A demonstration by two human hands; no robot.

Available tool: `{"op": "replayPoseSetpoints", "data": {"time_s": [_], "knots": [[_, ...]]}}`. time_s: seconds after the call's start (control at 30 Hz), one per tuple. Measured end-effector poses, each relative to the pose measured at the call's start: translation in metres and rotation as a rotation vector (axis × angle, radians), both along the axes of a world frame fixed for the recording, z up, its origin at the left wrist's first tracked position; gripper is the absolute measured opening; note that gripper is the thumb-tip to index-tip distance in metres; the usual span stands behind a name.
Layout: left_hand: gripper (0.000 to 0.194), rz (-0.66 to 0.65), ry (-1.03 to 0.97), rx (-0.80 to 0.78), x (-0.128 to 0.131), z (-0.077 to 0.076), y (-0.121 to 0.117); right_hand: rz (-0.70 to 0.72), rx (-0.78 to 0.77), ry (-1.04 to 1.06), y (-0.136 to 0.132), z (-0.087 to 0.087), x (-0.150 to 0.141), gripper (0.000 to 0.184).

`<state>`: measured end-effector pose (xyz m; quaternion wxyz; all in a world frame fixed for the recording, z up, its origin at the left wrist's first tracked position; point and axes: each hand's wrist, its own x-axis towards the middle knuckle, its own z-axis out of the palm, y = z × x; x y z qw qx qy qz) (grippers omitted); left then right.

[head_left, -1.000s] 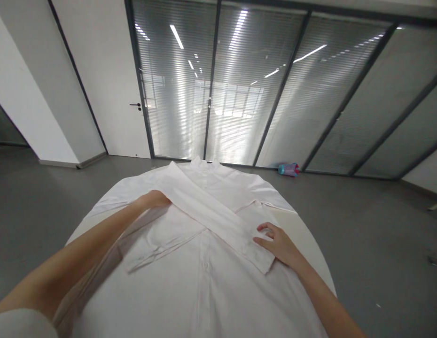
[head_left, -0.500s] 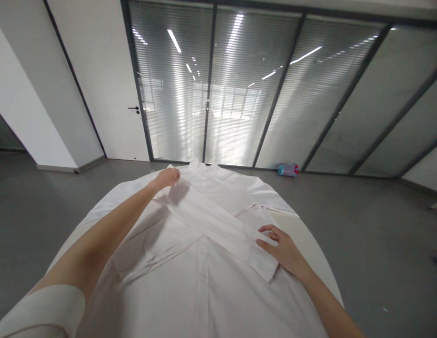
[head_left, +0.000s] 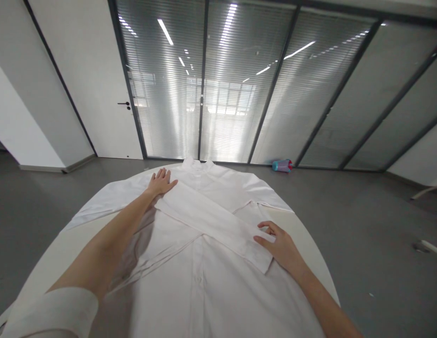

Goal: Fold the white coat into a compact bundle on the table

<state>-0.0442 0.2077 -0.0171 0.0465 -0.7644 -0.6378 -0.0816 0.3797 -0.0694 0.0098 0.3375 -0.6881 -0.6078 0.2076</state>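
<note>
A white button-up shirt (head_left: 211, 281) lies spread over a round white table (head_left: 305, 239), collar at the far side. Both sleeves are folded across the chest and cross each other. My left hand (head_left: 160, 182) lies flat and open on the shirt's far left shoulder, at the top end of the upper sleeve (head_left: 211, 220). My right hand (head_left: 280, 244) rests with fingers apart on the cuff end of that sleeve, at the right edge of the shirt.
Grey floor surrounds the table. A glass wall with blinds and dark frames stands behind, with a white door (head_left: 109, 94) to the left. A small teal and pink object (head_left: 282, 165) lies on the floor by the glass. Some pale bars lie at far right.
My left hand has slid from the middle of the folded sleeve up to the far left shoulder and flattened out. My right hand has stayed on the cuff.
</note>
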Motion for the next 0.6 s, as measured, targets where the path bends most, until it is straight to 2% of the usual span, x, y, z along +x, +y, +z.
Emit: {"op": "replayPoseSetpoints", "data": {"time_s": [0.13,0.2,0.27,0.43,0.53,0.6], "knots": [[0.069,-0.012,0.045,0.078,0.013,0.013,-0.017,-0.013,0.0,-0.031,0.0,-0.002,-0.001,0.032],[0.056,-0.049,0.057,0.154,0.028,0.018,-0.033,-0.019,0.003,-0.039,0.001,-0.002,-0.001,0.031],[0.051,-0.109,0.024,0.159,0.045,0.021,-0.052,-0.012,0.008,-0.045,0.001,-0.004,0.0,0.032],[0.061,-0.308,-0.099,0.038,0.072,0.01,-0.094,-0.012,0.034,-0.049,0.002,-0.007,0.003,0.034],[0.063,-0.342,-0.097,0.002,0.074,0.004,-0.105,-0.017,0.052,-0.025,0.001,-0.007,0.004,0.034],[0.063,-0.348,-0.108,0.009,0.072,0.006,-0.109,-0.023,0.069,-0.001,0.001,-0.006,0.003,0.035]]}}
